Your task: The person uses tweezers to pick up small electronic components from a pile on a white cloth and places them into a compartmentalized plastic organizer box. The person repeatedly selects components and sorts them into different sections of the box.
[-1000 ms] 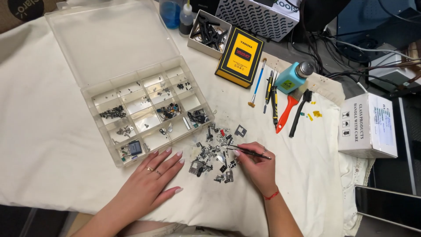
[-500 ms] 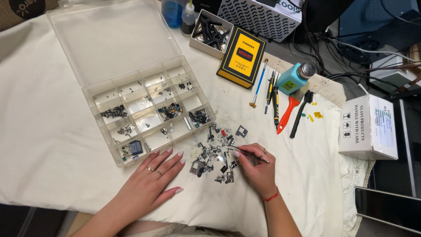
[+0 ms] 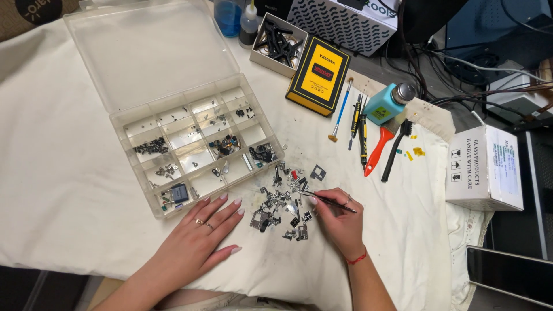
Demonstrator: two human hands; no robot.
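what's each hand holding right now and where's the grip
The right hand pinches thin tweezers around mid-shaft, tips over the pile of small metal parts. The left hand holds nothing, lying flat on the cloth.

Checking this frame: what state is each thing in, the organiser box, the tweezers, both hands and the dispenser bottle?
Organiser box: lid open, laid flat behind it.
Tweezers: gripped, tips at the loose parts pile.
Right hand: closed on the tweezers.
Left hand: open, flat on the cloth.
Teal dispenser bottle: lying tilted, capped.
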